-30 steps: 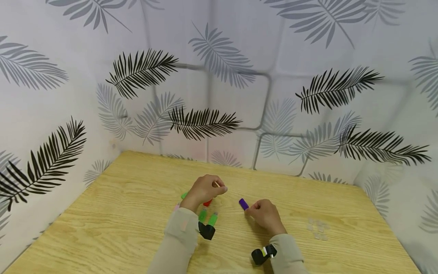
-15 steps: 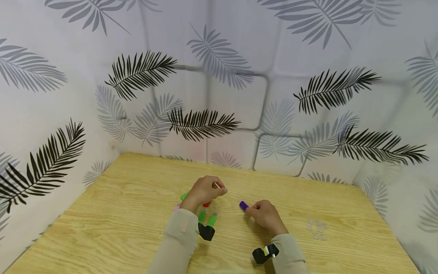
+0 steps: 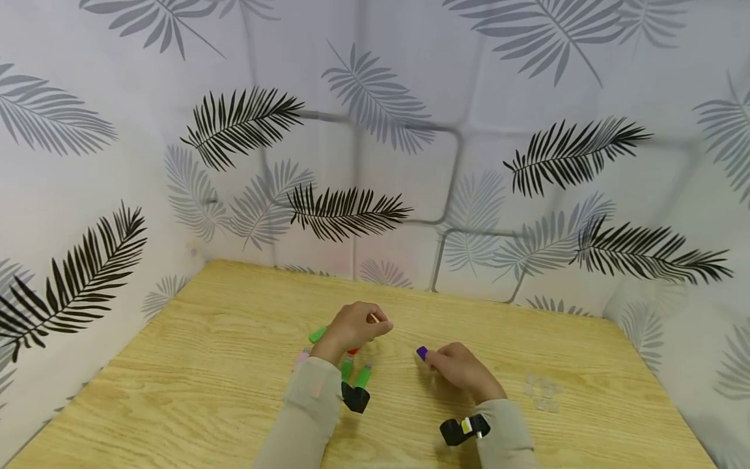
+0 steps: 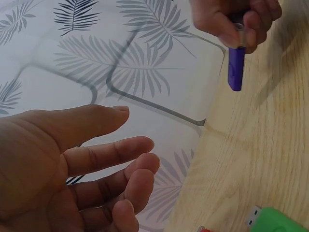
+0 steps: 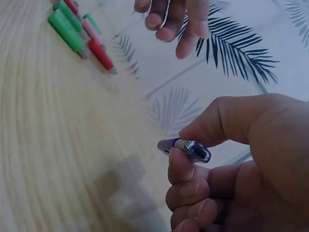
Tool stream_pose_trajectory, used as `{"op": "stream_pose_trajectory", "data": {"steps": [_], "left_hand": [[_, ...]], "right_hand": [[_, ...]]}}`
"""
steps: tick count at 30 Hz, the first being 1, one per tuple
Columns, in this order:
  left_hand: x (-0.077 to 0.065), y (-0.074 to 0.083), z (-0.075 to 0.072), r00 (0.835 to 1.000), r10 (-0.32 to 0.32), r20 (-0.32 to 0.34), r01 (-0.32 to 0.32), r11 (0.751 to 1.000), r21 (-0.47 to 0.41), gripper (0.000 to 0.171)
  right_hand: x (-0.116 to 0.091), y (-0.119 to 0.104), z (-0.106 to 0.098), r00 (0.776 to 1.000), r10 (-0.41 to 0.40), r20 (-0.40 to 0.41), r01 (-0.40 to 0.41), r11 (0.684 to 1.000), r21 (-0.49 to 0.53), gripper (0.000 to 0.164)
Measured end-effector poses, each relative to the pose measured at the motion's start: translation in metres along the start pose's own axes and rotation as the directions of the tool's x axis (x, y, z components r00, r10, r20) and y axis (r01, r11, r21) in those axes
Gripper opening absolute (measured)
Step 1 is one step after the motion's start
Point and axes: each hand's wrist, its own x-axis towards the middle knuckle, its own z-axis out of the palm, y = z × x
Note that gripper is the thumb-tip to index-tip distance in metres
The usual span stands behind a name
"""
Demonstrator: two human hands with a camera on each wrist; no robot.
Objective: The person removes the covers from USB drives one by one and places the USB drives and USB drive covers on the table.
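Observation:
My right hand (image 3: 463,368) pinches a purple USB flash drive (image 3: 422,353) between thumb and fingers, held above the table. In the right wrist view the metal plug end of the purple drive (image 5: 197,151) faces the camera; in the left wrist view its purple body (image 4: 236,70) points down from the fingertips. To the left hovers my left hand (image 3: 351,329), thumb and loosely bent fingers apart, with nothing between them. Below and beside it lie green USB drives (image 3: 362,377), a pink drive (image 3: 301,358) and red drives (image 5: 101,55), partly hidden by the left hand and wrist.
Several small transparent pieces (image 3: 546,391) lie on the wooden table (image 3: 193,365) right of my right hand. A leaf-patterned curtain (image 3: 387,163) rises behind the table's back edge. A black wrist camera (image 3: 354,397) is strapped to the left sleeve, another (image 3: 463,430) to the right.
My right hand has shifted slightly right with the purple drive and turned, so less of the drive shows in the head view. The left hand has barely moved.

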Motion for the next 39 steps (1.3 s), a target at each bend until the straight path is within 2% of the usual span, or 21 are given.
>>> {"op": "stream_pose_trajectory", "data": {"steps": [3, 7, 12, 22, 30, 39], "left_hand": [[-0.002, 0.004, 0.0, 1.0, -0.009, 0.017, 0.01, 1.0, -0.021, 0.02], [-0.004, 0.011, -0.002, 1.0, 0.009, 0.03, -0.009, 1.0, -0.019, 0.02], [-0.006, 0.019, -0.004, 0.998, 0.065, 0.027, -0.066, 0.998, 0.015, 0.022], [-0.016, 0.045, -0.007, 0.987, 0.154, 0.055, -0.153, 0.988, -0.021, 0.024], [-0.023, 0.059, -0.007, 0.975, 0.211, 0.071, -0.21, 0.977, -0.024, 0.028], [-0.034, 0.077, -0.008, 0.95, 0.307, 0.057, -0.309, 0.95, 0.048, 0.031]], "right_hand": [[-0.002, -0.006, -0.004, 1.0, -0.024, 0.02, 0.024, 1.0, 0.013, 0.033], [-0.009, -0.017, -0.013, 0.996, -0.079, 0.038, 0.078, 0.996, 0.049, 0.032], [-0.022, -0.032, -0.027, 0.989, -0.148, 0.029, 0.145, 0.986, 0.086, 0.037], [-0.047, -0.059, -0.046, 0.972, -0.233, 0.025, 0.229, 0.967, 0.108, 0.042], [-0.057, -0.069, -0.051, 0.956, -0.291, 0.037, 0.285, 0.951, 0.123, 0.043], [-0.066, -0.075, -0.056, 0.94, -0.341, -0.008, 0.339, 0.932, 0.129, 0.044]]}}
